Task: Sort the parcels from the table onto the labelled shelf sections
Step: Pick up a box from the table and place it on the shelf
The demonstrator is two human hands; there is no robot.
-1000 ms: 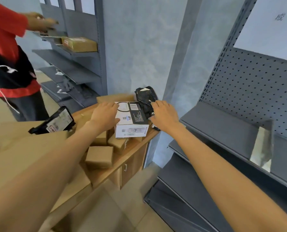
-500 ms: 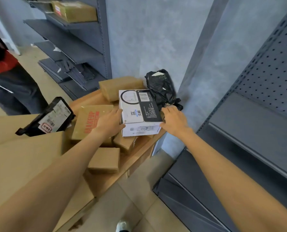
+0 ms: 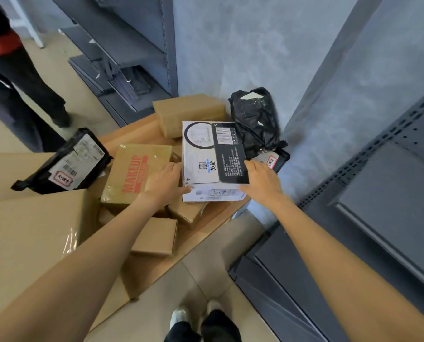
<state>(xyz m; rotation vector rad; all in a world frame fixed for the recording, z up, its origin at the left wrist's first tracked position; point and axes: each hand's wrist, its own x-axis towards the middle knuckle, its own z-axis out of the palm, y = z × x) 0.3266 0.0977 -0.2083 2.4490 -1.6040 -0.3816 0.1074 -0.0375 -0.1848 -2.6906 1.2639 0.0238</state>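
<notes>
White box point(image 3: 212, 154) btwn both hands' grip

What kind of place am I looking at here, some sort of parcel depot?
Probably a parcel pick-up or sorting room. A wooden table is piled with cardboard boxes, among them one printed MAKEUP, and a black mailer bag bearing a shipping label. Grey metal shelving stands around it.

The left hand's point(image 3: 165, 185) fingers vanish behind the white box point(image 3: 212, 156). A second person point(image 3: 13, 77) at upper left is cut off above the waist. The box's small print is unreadable.
</notes>
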